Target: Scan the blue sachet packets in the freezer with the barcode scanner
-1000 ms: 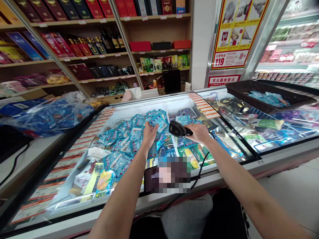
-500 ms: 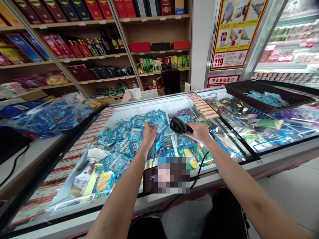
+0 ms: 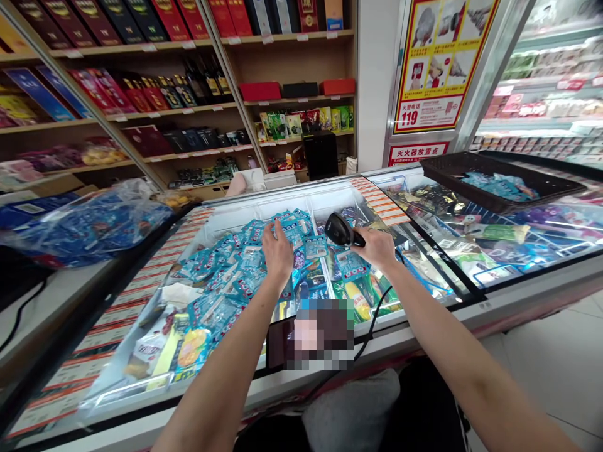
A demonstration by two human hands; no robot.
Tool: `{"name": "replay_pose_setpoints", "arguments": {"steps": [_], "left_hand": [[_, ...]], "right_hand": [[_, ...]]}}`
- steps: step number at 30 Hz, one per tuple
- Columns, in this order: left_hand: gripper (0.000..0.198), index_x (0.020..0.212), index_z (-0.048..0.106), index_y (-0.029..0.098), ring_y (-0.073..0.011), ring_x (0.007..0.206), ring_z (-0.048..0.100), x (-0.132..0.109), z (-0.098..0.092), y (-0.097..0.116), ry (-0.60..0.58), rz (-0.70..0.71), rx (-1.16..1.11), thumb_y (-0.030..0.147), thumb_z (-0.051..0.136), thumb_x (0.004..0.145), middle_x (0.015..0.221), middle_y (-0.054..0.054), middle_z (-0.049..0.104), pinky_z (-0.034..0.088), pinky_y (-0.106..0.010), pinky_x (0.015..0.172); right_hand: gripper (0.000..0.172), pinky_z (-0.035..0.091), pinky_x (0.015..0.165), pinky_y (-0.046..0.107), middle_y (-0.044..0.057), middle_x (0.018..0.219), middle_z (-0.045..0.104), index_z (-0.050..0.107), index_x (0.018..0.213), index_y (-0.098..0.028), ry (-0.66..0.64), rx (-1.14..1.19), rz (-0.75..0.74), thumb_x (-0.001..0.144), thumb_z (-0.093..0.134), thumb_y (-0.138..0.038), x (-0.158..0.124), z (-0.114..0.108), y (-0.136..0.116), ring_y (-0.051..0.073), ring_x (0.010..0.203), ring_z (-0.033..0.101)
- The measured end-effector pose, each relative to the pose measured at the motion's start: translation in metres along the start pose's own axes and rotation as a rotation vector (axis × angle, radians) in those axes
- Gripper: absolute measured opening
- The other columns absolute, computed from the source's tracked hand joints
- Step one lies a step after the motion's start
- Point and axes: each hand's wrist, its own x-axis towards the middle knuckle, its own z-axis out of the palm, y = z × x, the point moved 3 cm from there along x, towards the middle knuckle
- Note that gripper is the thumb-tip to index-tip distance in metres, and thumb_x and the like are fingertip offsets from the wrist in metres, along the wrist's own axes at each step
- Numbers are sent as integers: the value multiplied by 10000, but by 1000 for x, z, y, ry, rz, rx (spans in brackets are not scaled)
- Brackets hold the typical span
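Note:
My right hand (image 3: 377, 248) is wrapped round the handle of a black barcode scanner (image 3: 340, 231), whose head points left over the packets. A black cable runs from it toward the freezer's front edge. My left hand (image 3: 277, 252) hovers over or rests on the pile of small blue packets (image 3: 226, 260), fingers apart and stretched forward; no packet shows in its grip. Single blue packets (image 3: 315, 247) lie between the hands, near the scanner. The pile spreads over the glass top of a chest freezer, with frozen goods visible beneath.
A phone (image 3: 279, 344), partly blurred out, lies at the freezer's front edge. A dark tray (image 3: 513, 194) with blue packets stands at the right. On the left is a plastic bag (image 3: 94, 223) of blue packs. Stocked shelves (image 3: 188, 107) line the back.
My left hand has let go of a blue packet and moved slightly back toward the left, its fingers now loose. The scanner stays in my right hand, almost unmoved.

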Motion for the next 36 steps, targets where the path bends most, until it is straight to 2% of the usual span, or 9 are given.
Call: {"name": "replay_pose_setpoints", "arguments": {"steps": [3,5,9,11,21,25,28,33,36], "left_hand": [[629,1397,300,180,-363,1361,201,3,-6,9,-11,53,83,137,472,794,1469,-182,256,220,-580,1054],[545,1364,374,225,-328,1382,183,3,-7,19,-72,173,75,144,430,828,1478,-132,282,184,-571,1079],[365,1227,538,286,-248,1326,337,-8,5,41,-394,528,-39,267,383,897,1391,-53,447,228,-490,1090],[345,1191,569,293,-228,1282,401,-17,12,45,-515,618,-72,322,377,906,1327,-44,518,230,-473,1091],[344,1041,635,219,-268,1140,507,-13,14,14,-383,471,125,369,356,905,1166,-99,616,316,-458,997],[311,932,637,192,-267,1019,546,-8,16,23,-375,443,263,339,364,901,1004,-107,641,365,-434,914],[262,971,628,186,-283,1007,533,-3,20,32,-371,405,305,290,406,879,999,-117,619,384,-428,862],[382,1143,568,235,-232,1017,542,1,31,38,-430,460,191,101,370,845,1070,-83,602,402,-362,825],[351,1123,579,227,-224,972,567,1,38,38,-444,451,139,128,364,865,1023,-81,617,413,-356,813]], "right_hand": [[397,400,685,267,30,995,686,592,1163,-273,7,9,8,802,572,-436,0,-1,1,209,891,620],[395,400,685,267,28,993,686,593,1162,-275,7,9,10,801,574,-433,0,-1,1,209,893,619],[399,397,674,269,36,988,687,595,1161,-274,10,3,21,797,578,-438,1,-1,2,214,889,620],[403,394,671,270,41,984,687,595,1161,-274,14,-3,32,795,579,-441,0,-1,3,218,885,621],[415,398,668,283,63,918,688,603,1152,-255,39,-30,156,789,582,-456,3,2,14,233,847,630],[424,417,709,298,66,954,687,587,1166,-259,51,-22,250,805,556,-479,4,2,19,240,889,624],[412,426,737,309,52,972,687,575,1171,-283,34,-16,290,816,539,-490,5,1,21,239,920,619],[397,437,726,312,42,971,689,573,1157,-296,23,-15,287,812,544,-491,6,-2,20,242,914,626],[400,440,729,316,42,970,689,569,1163,-297,16,-15,296,819,534,-497,7,-3,20,242,911,627]]}}
